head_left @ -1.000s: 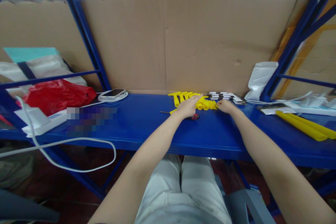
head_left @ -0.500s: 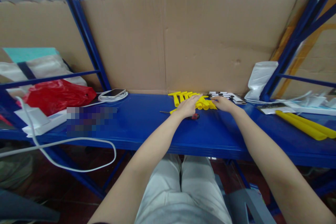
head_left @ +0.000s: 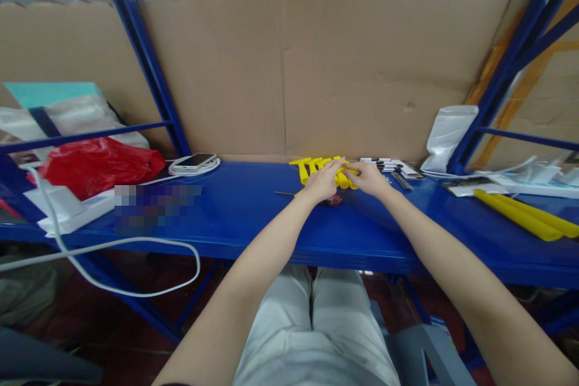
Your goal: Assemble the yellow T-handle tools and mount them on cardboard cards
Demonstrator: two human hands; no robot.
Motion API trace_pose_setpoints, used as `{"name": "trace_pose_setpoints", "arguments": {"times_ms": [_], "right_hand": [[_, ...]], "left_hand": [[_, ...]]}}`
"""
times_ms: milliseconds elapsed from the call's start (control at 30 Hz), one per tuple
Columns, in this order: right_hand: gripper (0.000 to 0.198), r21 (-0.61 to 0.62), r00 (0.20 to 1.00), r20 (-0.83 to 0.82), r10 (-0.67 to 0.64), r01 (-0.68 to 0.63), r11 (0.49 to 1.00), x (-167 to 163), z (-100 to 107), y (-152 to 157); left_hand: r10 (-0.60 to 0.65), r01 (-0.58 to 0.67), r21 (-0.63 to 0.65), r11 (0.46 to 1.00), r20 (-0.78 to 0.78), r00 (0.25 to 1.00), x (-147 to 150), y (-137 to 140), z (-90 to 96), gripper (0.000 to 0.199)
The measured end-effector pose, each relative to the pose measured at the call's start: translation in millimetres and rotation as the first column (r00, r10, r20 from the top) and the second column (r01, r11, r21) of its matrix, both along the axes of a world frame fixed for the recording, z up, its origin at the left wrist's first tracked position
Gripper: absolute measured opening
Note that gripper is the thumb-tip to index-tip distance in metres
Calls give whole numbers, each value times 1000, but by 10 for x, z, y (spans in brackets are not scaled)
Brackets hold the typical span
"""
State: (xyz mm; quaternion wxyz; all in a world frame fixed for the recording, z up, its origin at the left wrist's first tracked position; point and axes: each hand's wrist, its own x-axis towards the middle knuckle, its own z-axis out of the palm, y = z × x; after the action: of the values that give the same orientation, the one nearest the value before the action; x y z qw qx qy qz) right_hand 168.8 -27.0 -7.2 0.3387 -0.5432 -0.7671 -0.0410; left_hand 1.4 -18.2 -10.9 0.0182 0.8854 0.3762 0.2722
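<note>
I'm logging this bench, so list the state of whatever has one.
Yellow parts: lined up, partly covered
Left hand: extended over yellow parts
Right hand: fingers at yellow parts, grip unclear
Red-handled tool: lying down, partly hidden
Phone: lying on coiled cable
Loose cable: looped
Red bag: crumpled
White pouch: propped upright
Long yellow pieces: side by side

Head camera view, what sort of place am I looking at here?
Probably a small workshop or packing station, perhaps in a storeroom: the work surface is a blue metal shelf between rack uprights, cardboard sheeting forms its back, and yellow T-shaped pieces lie in a row.
</note>
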Motion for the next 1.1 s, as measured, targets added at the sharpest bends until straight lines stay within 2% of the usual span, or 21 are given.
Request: {"name": "trace_pose_setpoints", "arguments": {"times_ms": [133,233,367,433,500,567,667,833,1000,1100], "right_hand": [[32,126,981,-153,-116,136,983,32,38,-21],[33,183,933,-302,-194,257,949,124,81,-37],[37,126,833,-483,-268,369,921,290,103,20],[41,68,809,-521,-273,358,931,352,92,67],[47,41,814,-510,-278,346,937,385,73,103],[52,52,842,-465,-275,336,941,396,52,119],[49,81,902,-344,-260,305,949,386,25,123],[33,-3,967,-131,-218,219,976,338,-19,135],[28,-11,993,-18,-120,119,993,306,-46,145],[28,-31,994,-7,-109,108,994,296,-42,134]], "left_hand": [[19,-18,-5,1000,16,1000,10,2,0,75],[13,-13,-10,1000,24,1000,13,28,-21,71],[-76,75,11,997,58,995,25,64,-54,67],[-133,130,40,991,75,988,35,79,-62,62],[-124,119,58,991,92,988,39,93,-58,57],[-31,25,50,998,119,992,27,114,-42,51],[191,-195,4,981,187,964,-42,172,-7,43],[506,-490,-128,862,247,826,-248,319,-17,44],[649,-618,-199,760,192,736,-357,451,-124,42],[664,-626,-235,744,154,731,-358,500,-163,41]]}}
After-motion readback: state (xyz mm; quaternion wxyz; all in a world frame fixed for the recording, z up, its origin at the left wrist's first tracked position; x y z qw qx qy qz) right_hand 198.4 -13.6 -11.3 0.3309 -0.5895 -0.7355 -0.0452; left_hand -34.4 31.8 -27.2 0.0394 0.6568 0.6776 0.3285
